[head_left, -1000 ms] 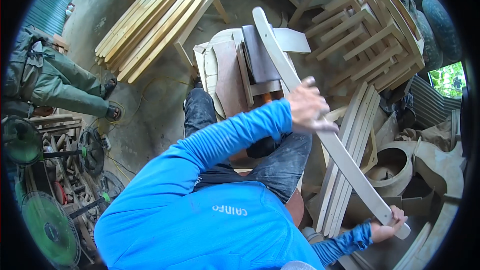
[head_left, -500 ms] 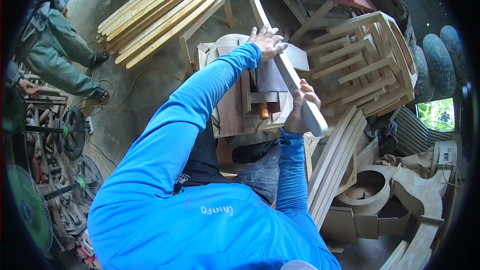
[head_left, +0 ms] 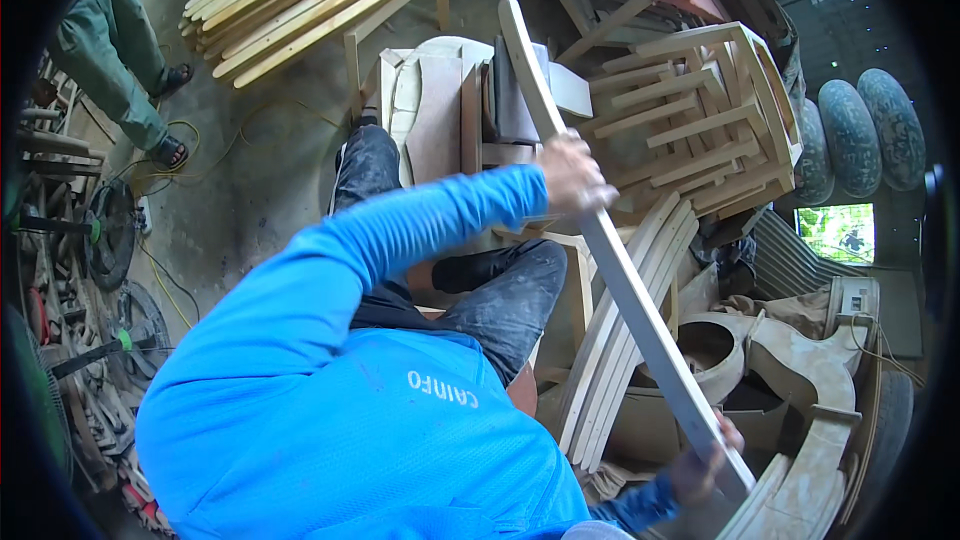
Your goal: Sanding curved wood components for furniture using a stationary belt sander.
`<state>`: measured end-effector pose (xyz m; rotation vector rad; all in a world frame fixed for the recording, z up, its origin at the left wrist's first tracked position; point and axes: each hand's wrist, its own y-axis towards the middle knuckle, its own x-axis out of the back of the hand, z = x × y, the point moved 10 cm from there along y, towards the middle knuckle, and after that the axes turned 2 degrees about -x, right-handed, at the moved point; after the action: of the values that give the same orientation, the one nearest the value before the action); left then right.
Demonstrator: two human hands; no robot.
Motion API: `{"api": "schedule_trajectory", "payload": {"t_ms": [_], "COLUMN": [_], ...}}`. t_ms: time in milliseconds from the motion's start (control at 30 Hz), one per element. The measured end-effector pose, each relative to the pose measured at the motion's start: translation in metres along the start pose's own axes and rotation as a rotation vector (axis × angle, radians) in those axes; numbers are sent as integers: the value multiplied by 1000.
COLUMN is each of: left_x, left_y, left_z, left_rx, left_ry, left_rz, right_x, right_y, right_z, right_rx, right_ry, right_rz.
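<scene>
A long, slightly curved wooden slat [head_left: 640, 305] slants across in front of me, from the work stand to the lower right. My left hand [head_left: 575, 175] is closed around it above its middle, a little smeared by motion. Near the slat's lower end, my right hand [head_left: 705, 460] grips it low at my right side. The slat's far end rises over a grey sanding block or pad-like piece [head_left: 512, 105] on the stand. Beside that lies a wooden board [head_left: 438, 115]. Beneath the held slat rests a stack of similar curved slats [head_left: 625, 330].
A pile of yellowish curved slats [head_left: 320, 0] lies on a trestle at far left. Wooden frames [head_left: 700, 120] are stacked at right, near a dusty machine housing with a duct [head_left: 810, 360]. Fans [head_left: 110, 230] and a yellow cord [head_left: 165, 290] lie left, where another person's legs [head_left: 115, 60] stand.
The slat has been drawn back toward me and to the lower right, off the stand's middle. My right hand went down with its end; my left hand moved nearer and now wraps the slat.
</scene>
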<state>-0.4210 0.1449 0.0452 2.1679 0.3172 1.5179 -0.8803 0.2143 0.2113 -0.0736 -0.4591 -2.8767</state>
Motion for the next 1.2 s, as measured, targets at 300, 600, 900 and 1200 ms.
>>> {"api": "schedule_trajectory", "payload": {"t_ms": [300,600,900,1200], "left_x": [75,89,5,11], "left_y": [7,8,-7,-44], "left_z": [-81,46,229,224], "left_rx": [138,121,566,446], "left_ry": [-443,-330,-474,-318], "left_rz": [-302,-556,-81,102], "right_x": [-63,-158,-374,-493], "right_y": [21,71,142,97], "right_z": [256,210,13,-132], "right_rx": [512,494,492,729], "right_ry": [-115,-375,-205,-364], "right_rz": [256,365,552,504]}}
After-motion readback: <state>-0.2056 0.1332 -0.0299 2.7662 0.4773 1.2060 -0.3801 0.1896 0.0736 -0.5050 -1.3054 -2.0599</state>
